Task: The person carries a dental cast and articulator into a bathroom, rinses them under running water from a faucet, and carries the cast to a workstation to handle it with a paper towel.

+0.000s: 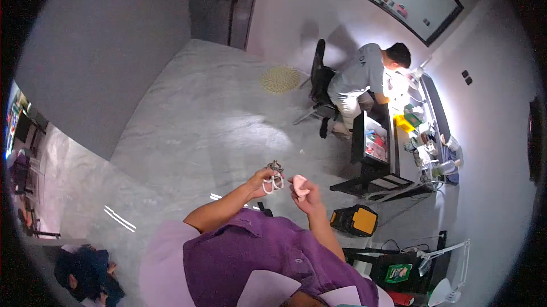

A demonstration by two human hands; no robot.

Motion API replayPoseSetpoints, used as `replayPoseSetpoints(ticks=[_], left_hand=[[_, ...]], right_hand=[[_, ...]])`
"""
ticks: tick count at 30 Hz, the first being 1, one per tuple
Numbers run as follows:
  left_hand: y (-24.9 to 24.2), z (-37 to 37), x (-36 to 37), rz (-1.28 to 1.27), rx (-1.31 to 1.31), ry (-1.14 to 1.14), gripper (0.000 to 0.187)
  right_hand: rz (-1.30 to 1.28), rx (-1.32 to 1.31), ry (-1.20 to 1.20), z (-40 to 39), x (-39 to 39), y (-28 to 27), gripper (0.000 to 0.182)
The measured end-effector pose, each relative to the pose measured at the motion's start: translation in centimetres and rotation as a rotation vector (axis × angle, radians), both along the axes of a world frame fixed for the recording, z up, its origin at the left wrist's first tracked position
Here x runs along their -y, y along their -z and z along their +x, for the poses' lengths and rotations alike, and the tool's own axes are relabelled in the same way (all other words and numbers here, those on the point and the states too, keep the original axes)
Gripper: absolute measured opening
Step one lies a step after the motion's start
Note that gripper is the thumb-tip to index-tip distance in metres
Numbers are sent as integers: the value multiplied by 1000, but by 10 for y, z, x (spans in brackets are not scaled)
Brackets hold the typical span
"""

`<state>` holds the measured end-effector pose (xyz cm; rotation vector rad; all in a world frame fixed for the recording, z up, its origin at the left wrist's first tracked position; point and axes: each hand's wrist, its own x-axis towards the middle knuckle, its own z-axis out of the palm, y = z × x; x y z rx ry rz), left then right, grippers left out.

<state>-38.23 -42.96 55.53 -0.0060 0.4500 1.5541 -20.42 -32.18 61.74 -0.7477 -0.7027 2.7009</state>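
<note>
Grey floor (216,113) gives moving room between the dark wall (114,33) and the black desk (394,156) where a seated co-worker (360,70) leans in. The desk's pulled-out drawer (359,136) juts over that floor, holding red and white items (376,143) too small to ID; black-yellow box (356,220) sits nearby. Held up before the wearer, near each other: right hand (310,200) pinching a pink piece (300,187), left hand (260,180) closed on a small metal piece (275,165) and white cord (265,186).
</note>
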Motion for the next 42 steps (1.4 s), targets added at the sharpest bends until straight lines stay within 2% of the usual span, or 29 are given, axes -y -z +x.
replayPoseSetpoints(ticks=[3, 6, 9, 12, 13, 16, 17, 19, 22, 24, 26, 28, 29, 31, 32, 33, 34, 35, 36, 38, 39, 42], left_hand=[[-2, -47, 35, 25, -27, -70, 32], [15, -81, 75, 30, -29, -178, 41], [18, -111, 109, -38, -61, -245, 39], [53, -139, 123, -17, -26, -178, 36], [12, -136, 120, -189, -62, -293, 21], [9, -159, 114, -228, 52, -240, 22], [6, -168, 110, -319, 37, -231, 23], [-10, -189, 103, -281, 60, -258, 23], [-2, -231, 105, -380, 77, -312, 23], [-12, -269, 101, -432, 75, -329, 23], [-1, -314, 101, -440, 44, -387, 27], [-21, -353, 99, -396, 70, -437, 30], [-10, -375, 100, -440, 48, -498, 36], [-32, -421, 98, -407, -37, -541, 38], [-39, -441, 100, -390, -71, -565, 38], [-11, -465, 108, -412, -16, -610, 38], [-13, -485, 113, -369, -23, -654, 36], [-13, -501, 118, -327, -26, -701, 34], [-15, -510, 120, -284, -24, -749, 32], [-31, -524, 124, -381, 55, -860, 28], [-36, -533, 122, -425, 90, -915, 26], [-28, -550, 127, -399, 205, -973, 21]], right_hand=[[19, 19, -112, -73, 26, 17, 36], [-78, -59, -300, -116, 48, 40, 36], [-108, -1, -420, -156, 73, 8, 35], [-146, 12, -536, -188, 78, 19, 35], [-124, 46, -544, -198, 78, 22, 35], [-76, 57, -541, -231, 69, 23, 35], [-22, 83, -562, -244, 65, 22, 37], [81, 121, -600, -275, 58, 11, 39], [94, 204, -590, -331, 52, 32, 38], [179, 171, -724, -374, 38, 36, 36], [227, 204, -787, -422, 30, 23, 37], [211, 124, -787, -461, 20, 26, 41], [188, 64, -808, -483, 11, 28, 41], [162, -32, -805, -526, -2, 33, 41], [139, -18, -763, -546, -7, 38, 39], [115, 0, -724, -565, -13, 37, 38], [91, 21, -688, -585, -19, 25, 37], [157, 133, -657, -599, -26, 12, 33], [101, 85, -670, -612, -32, 12, 32], [0, -14, -693, -642, -47, 11, 31], [23, 37, -636, -653, -42, -24, 17], [94, 78, -622, -684, -48, -21, 19]])
